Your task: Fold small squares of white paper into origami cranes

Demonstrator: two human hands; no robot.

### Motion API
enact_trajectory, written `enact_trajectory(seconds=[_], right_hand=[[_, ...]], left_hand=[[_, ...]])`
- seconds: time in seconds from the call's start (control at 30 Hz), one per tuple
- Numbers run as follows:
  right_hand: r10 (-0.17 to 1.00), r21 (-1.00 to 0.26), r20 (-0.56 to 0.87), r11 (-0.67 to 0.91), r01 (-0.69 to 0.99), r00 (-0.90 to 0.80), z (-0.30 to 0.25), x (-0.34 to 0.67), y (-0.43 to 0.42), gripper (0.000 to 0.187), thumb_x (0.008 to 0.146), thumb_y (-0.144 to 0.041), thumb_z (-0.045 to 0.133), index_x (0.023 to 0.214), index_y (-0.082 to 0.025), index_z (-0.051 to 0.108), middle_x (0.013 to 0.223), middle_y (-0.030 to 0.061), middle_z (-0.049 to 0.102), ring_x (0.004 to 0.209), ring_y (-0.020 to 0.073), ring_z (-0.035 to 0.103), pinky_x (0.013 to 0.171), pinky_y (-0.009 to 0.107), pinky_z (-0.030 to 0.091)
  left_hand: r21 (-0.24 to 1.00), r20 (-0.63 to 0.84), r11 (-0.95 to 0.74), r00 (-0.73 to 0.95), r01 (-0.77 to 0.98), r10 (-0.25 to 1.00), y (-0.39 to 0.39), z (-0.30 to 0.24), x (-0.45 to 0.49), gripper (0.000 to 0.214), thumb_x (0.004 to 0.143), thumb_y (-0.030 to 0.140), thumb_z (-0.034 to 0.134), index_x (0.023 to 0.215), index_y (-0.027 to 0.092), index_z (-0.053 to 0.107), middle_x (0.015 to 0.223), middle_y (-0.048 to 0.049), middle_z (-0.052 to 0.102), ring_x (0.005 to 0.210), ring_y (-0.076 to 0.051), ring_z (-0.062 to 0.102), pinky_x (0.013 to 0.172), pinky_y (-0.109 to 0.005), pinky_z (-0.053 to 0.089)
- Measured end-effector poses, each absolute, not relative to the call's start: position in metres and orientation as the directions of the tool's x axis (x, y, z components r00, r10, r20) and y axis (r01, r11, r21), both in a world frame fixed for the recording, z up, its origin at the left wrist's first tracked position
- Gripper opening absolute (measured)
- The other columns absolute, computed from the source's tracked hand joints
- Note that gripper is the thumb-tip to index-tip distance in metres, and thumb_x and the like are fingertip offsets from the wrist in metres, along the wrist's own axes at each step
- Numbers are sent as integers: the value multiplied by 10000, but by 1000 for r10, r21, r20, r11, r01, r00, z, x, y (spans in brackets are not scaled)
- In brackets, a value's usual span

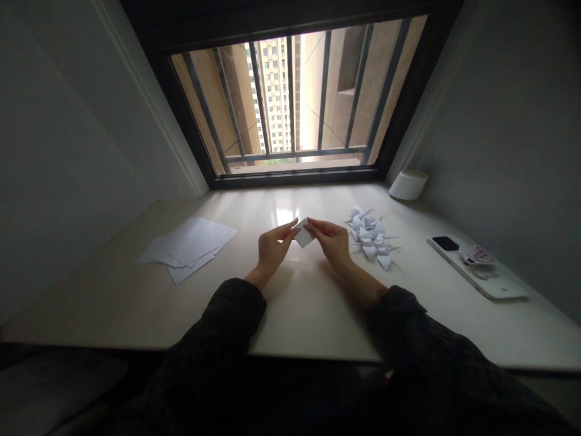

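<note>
A small folded piece of white paper point(305, 237), diamond-shaped, is held up between my two hands over the middle of the sill. My left hand point(275, 245) pinches its left corner between thumb and fingers. On the opposite corner, my right hand point(333, 239) has a similar pinch. Several folded paper cranes point(370, 236) lie bunched together just right of my right hand. Off to the left of my left hand rests a loose stack of white paper sheets point(195, 242), overlapping unevenly.
A phone point(503, 287) with a round grip on its back lies at the right. Behind it, a white cylindrical object point(408, 184) stands against the wall. A dark-framed window point(299, 178) with bars closes off the back of the pale sill point(290, 327).
</note>
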State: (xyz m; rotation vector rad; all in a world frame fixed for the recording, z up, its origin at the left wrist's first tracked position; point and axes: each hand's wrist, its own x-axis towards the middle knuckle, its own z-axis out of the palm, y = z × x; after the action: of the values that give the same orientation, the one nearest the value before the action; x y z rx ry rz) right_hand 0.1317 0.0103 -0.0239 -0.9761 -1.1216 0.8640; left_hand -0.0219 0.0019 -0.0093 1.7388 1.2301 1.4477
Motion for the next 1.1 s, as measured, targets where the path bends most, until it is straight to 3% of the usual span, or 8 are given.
enact_trajectory(seconds=[0.23, 0.77, 1.03, 1.1], right_hand=[[898, -922, 377, 388, 0, 228, -23, 132, 9, 294, 688, -395, 740, 933, -232, 751, 915, 49, 749, 834, 232, 677, 714, 345, 522], [835, -841, 530, 493, 222, 150, -16, 134, 3, 256, 783, -380, 643, 985, -255, 739, 827, 25, 709, 715, 151, 599, 604, 279, 463], [905, -901, 419, 404, 157, 76, -17, 133, 4, 415, 705, -424, 707, 1085, -259, 687, 1037, 44, 694, 851, 190, 610, 649, 287, 498], [925, -920, 379, 372, 125, 38, -18, 132, 4, 460, 694, -419, 715, 1119, -254, 661, 1010, 45, 691, 833, 188, 621, 649, 287, 506]], left_hand=[[858, 456, -448, 29, 251, 889, 4, -11, -22, 332, 777, 393, 663, 1067, 239, 704, 979, -57, 733, 768, -197, 690, 731, -330, 554], [908, 381, -386, 62, 166, 923, 6, -14, -19, 340, 766, 383, 672, 1059, 215, 711, 867, -55, 741, 711, -167, 661, 679, -290, 536], [944, 322, -322, 4, 74, 947, 8, -16, -18, 380, 735, 397, 690, 1054, 192, 707, 900, -68, 740, 746, -171, 670, 691, -300, 541], [950, 308, -307, -7, 63, 951, 8, -16, -18, 391, 726, 397, 697, 1053, 185, 707, 897, -72, 740, 750, -174, 673, 693, -303, 543]])
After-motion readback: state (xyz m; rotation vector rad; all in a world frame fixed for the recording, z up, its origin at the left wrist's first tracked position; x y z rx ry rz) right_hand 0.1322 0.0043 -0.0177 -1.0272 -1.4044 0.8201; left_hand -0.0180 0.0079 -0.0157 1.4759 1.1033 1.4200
